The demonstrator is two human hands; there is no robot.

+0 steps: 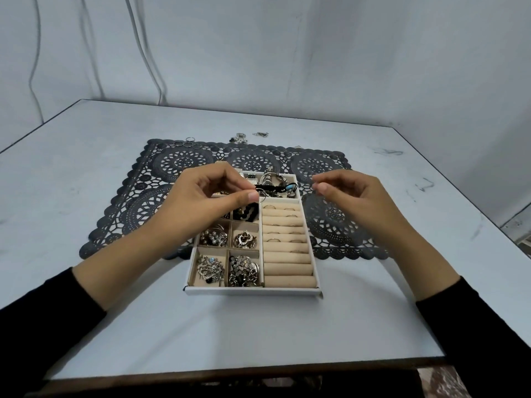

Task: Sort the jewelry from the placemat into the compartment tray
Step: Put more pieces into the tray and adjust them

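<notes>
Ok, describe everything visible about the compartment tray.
The compartment tray is a white rectangular box lined in beige. Left cells hold brooches and beads, a far cell holds watches, and right-hand padded rolls grip several rings. It lies flat, far end on the placemat, near end on the table. The left hand holds a ring above it.

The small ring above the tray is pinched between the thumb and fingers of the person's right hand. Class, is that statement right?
No. The head view shows the left hand pinching the small ring above the tray; the right hand hangs apart from it, to the side.
</notes>
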